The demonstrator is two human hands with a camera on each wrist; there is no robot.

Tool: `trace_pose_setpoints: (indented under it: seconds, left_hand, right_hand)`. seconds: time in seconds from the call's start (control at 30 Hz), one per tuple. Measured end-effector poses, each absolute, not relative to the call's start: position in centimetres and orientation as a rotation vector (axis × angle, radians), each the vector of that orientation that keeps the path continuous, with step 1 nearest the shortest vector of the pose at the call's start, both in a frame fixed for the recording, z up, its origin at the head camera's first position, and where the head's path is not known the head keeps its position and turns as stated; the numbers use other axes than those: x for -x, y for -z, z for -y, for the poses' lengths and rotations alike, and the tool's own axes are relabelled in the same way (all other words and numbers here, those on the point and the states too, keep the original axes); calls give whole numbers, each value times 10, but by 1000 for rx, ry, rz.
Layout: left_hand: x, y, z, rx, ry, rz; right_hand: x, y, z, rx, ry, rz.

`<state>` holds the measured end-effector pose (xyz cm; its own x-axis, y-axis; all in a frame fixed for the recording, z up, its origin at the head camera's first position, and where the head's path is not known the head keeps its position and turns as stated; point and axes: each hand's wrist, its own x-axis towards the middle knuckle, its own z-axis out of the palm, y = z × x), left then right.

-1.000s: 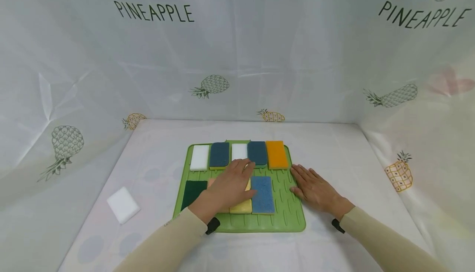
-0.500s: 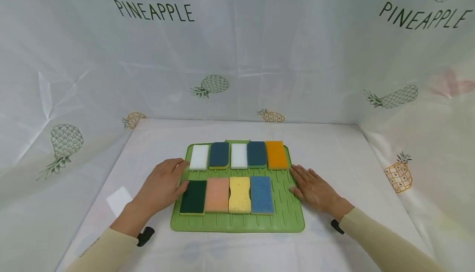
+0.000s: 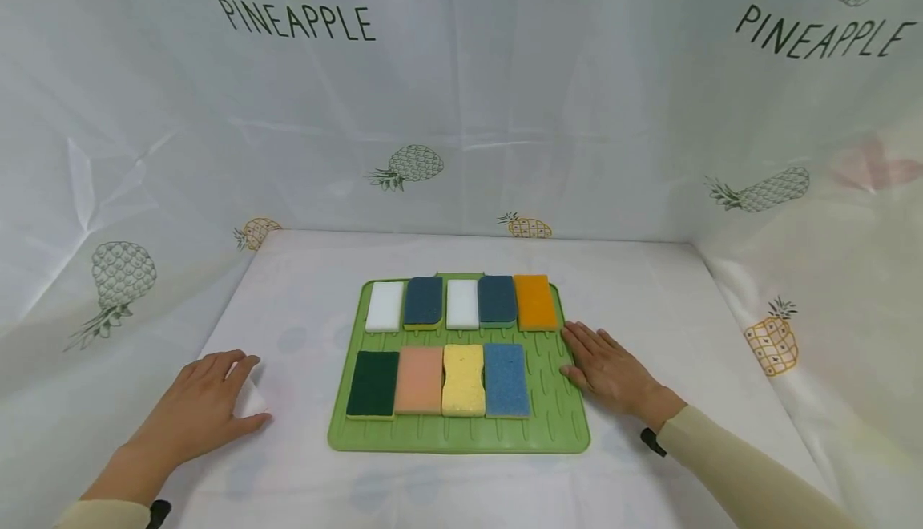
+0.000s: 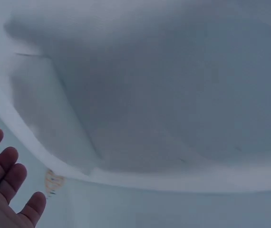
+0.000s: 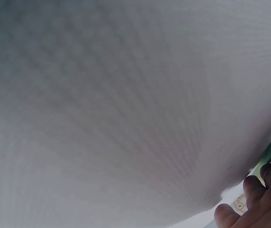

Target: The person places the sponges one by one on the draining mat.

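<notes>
At the left of the table my left hand (image 3: 193, 410) is spread over a loose white sponge (image 3: 249, 397), covering much of it. The left wrist view shows the fingers apart, with the white sponge (image 4: 54, 114) lying flat on the cloth, not gripped. My right hand (image 3: 609, 370) rests with straight fingers along the right edge of a green mat (image 3: 461, 438). On that mat's front row lie a dark green sponge (image 3: 373, 385), a pink one, a yellow sponge (image 3: 464, 381) and a blue sponge (image 3: 506, 381).
Along the mat's back row are two white sponges, two dark blue-topped sponges (image 3: 423, 301) and an orange sponge (image 3: 536, 303). Pale cloth covers the table (image 3: 634, 288). A pineapple-printed curtain (image 3: 577, 112) surrounds the back and sides.
My left hand has moved from over the front-row sponges, past the mat's left edge, to the loose white sponge. The right hand has stayed at the mat's right edge.
</notes>
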<state>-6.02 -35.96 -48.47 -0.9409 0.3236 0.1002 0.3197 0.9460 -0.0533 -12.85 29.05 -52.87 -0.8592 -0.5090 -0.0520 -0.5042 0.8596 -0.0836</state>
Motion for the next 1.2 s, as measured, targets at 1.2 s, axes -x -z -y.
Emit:
trace_pose_setpoints:
  seconds: [1.2]
  left_hand:
    - [75, 480, 418, 238, 173, 3284]
  right_hand:
    - [127, 528, -289, 817, 92, -2962]
